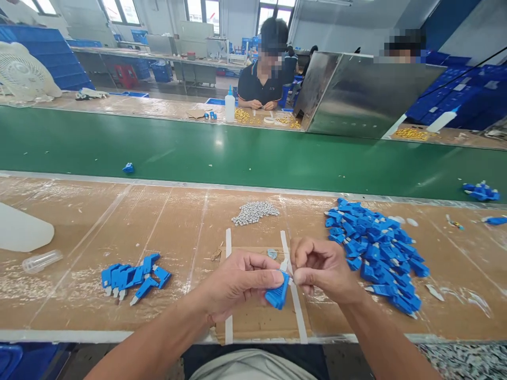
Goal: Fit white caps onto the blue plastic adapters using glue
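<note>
Between the thumb and fingers of my left hand [243, 282] is a blue plastic piece [278, 296] with a white tip pointing up. My right hand [321, 269] is closed in a pinch at the piece's right side, beside the white tip; whatever its fingertips hold is too small to make out. Beneath both hands lies a cardboard pad [261, 322] with two white strips. A large pile of blue pieces [376, 253] is to the right, and a smaller group of them [134, 275] lies to the left. Small grey parts [254, 212] are heaped beyond my hands.
A white bottle [24, 229] and a clear tube [42, 261] lie at the left. Past the table runs a green belt [178, 148] carrying a few blue pieces. Across it, a person [263, 79] sits near gold parts [243, 116] and a metal panel [368, 95].
</note>
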Demonstrator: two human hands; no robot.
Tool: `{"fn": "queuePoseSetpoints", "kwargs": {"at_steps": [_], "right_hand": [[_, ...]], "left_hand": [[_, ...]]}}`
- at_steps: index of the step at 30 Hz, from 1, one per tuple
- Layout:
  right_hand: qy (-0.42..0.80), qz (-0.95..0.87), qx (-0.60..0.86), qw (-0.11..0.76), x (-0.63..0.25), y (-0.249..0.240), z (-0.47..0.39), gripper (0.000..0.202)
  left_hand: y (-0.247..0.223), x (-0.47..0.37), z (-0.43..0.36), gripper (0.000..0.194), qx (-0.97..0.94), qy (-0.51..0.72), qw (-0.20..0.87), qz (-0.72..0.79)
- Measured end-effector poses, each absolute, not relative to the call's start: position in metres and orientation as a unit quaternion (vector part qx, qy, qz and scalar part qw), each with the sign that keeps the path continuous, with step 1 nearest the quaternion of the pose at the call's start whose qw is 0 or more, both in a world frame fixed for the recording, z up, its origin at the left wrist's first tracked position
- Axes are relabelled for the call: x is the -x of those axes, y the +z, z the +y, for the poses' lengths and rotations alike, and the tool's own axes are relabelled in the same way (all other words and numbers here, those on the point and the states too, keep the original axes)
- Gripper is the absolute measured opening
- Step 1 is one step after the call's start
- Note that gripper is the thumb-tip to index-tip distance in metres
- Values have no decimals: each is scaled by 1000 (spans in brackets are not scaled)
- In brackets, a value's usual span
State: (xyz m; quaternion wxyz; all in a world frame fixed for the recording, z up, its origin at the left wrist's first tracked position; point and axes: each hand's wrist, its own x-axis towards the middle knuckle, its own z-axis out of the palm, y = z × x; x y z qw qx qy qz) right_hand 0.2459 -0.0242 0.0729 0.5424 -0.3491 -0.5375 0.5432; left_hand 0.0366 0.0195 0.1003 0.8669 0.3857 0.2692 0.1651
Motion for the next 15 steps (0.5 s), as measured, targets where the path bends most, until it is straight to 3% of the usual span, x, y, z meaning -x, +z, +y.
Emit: {"fn": "queuePoseSetpoints", "kwargs": {"at_steps": [5, 15], "right_hand": [[631, -467, 327, 525, -243, 69, -23, 26], [655, -444, 379, 479, -238, 39, -18, 37]], "left_hand": [[96, -41, 21, 30, -410, 163, 853, 279], [83, -37, 30, 33, -515, 149, 799, 272]]}}
